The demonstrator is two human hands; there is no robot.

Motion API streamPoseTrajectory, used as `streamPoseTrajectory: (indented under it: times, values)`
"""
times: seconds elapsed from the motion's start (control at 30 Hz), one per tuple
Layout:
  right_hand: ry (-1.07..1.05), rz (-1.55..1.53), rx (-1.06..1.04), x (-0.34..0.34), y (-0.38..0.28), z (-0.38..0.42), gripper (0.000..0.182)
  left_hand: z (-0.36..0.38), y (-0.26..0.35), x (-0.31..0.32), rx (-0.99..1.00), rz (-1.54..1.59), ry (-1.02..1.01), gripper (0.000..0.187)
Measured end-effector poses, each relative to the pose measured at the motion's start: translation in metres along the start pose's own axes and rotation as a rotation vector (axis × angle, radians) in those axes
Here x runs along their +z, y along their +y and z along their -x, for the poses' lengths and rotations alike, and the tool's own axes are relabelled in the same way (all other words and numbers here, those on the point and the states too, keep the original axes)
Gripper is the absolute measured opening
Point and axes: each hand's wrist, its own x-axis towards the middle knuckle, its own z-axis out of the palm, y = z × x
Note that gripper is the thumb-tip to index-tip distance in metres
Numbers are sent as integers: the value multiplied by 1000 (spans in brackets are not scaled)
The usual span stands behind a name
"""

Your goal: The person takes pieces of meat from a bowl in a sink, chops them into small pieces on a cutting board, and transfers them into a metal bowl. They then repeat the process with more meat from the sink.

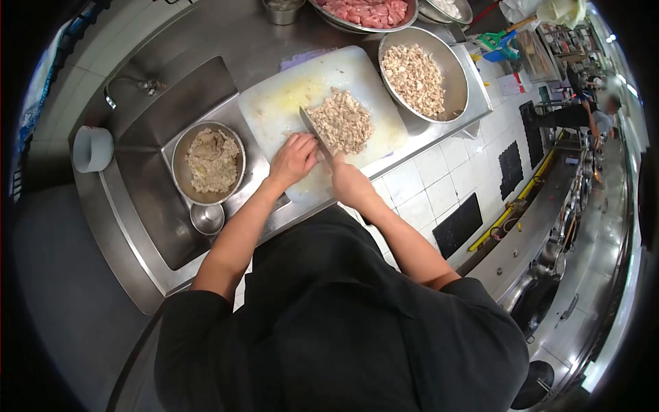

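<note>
My right hand (347,180) is closed round the handle of a knife (316,132), whose blade lies along the left edge of a pile of chopped pale food (343,121). The pile rests on a white cutting board (274,103). Just left of the knife, my left hand (295,160) is on the board with its fingers bent and held together near the blade; whether anything is under them is hidden. At the board's right stands a metal bowl of chopped pale pieces (414,80). Left of the board, another metal bowl holds a minced mixture (213,161).
A sink (158,226) with a faucet (147,86) is at the left, a small metal cup (207,218) beside the mince bowl. Raw meat (364,12) fills a bowl at the back. Far right, a person (600,120) stands near a cooking line.
</note>
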Motion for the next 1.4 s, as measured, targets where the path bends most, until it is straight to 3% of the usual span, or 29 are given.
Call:
streamPoseTrajectory:
  times: [0.13,0.3,0.4,0.57,0.63,0.7,0.83,0.93,1.0,1.1,1.37,1.4]
  values:
    - [70,-38,-106,1,11,-50,23,4,-1,2,22,-17,-14,23]
    - [137,-94,-212,-28,22,-42,24,7,12,-2,38,51,52,28]
    - [162,-165,-198,-45,21,-27,24,8,43,-7,149,-145,49,26]
    - [140,-126,-140,-54,19,-13,24,33,43,27,228,-401,-256,19]
    - [145,-123,-166,-44,31,-9,24,37,45,22,265,-362,-249,17]
    - [148,-120,-196,-38,36,-4,25,38,47,12,181,-250,-301,20]
    - [105,-130,-87,-35,31,12,27,41,45,-9,130,-156,-351,25]
    - [82,-121,-56,-32,24,18,27,37,40,-15,51,-104,-314,26]
    - [86,-113,-47,-31,20,17,26,22,39,-20,24,-66,-103,24]
    - [84,-91,-33,-27,13,15,22,-2,24,-22,-4,-18,-56,23]
    - [66,-33,28,-34,-8,19,20,-21,5,-36,38,-20,-18,25]
    - [64,-30,29,-35,-12,19,20,-19,-1,-32,17,47,-92,23]
